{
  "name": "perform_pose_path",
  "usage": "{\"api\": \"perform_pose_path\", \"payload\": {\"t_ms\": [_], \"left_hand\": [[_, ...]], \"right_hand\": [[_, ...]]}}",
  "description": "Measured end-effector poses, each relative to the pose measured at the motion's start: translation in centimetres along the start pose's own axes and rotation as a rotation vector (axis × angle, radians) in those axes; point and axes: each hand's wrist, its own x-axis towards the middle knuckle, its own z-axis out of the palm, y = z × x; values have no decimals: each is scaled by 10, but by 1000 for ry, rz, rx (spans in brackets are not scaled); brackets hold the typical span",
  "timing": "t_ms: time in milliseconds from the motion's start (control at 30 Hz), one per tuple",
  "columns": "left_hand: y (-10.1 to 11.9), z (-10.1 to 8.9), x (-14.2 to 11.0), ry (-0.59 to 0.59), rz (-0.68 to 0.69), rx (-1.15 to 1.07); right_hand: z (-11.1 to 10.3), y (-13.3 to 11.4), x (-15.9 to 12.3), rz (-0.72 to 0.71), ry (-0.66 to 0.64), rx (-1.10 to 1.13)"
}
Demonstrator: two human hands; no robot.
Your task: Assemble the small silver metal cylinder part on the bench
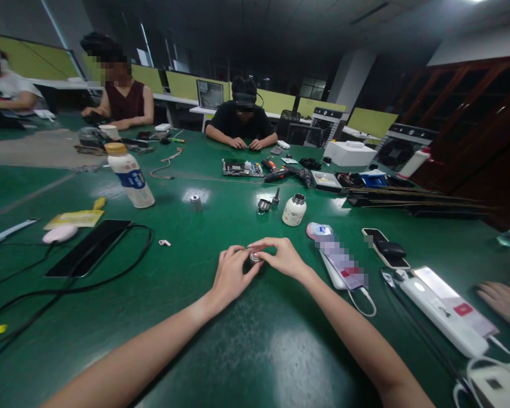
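Note:
My left hand (229, 275) and my right hand (284, 258) meet in front of me, low over the green table (238, 351). Between their fingertips is a small round silver metal piece (255, 257), gripped from both sides; the fingers partly hide it. Beyond my right hand a small cream bottle (294, 212) stands upright with its mouth uncovered. Left of it lie a dark metal piece with a ring (263, 206) and a grey tapered piece (276, 197). A silver cylinder (196, 203) stands farther left. Nearer my left hand lies a pink earbud (164, 243).
At left are a black tablet (89, 249), looping black cables and a milk bottle (130, 178). Phones (342, 260) and a white power strip (444, 311) lie at right, near another person's hand (504, 300). Across the table are a circuit board (242, 168), power drills and seated people.

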Motion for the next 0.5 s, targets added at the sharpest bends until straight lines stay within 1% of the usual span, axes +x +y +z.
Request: {"api": "perform_pose_path", "payload": {"t_ms": [100, 167, 267, 367, 400, 433, 500], "left_hand": [[2, -1, -1, -8, 44, 15], [3, -2, -1, -9, 45, 21], [4, -2, -1, -4, 28, 36], [5, -2, -1, 3, 19, 49], [5, -2, -1, 2, 19, 51], [5, -2, -1, 2, 20, 51], [5, -2, -1, 0, 19, 50]], "right_hand": [[-1, -2, -2, -4, 13, 4], [-2, -3, -2, -8, 41, 40], [-10, 1, 0, -12, 178, 103], [-18, 19, 2, 2, 325, 121], [-19, 28, 2, 15, 342, 99], [-20, 39, 2, 34, 332, 66], [-18, 59, -1, 81, 259, -24]]}}
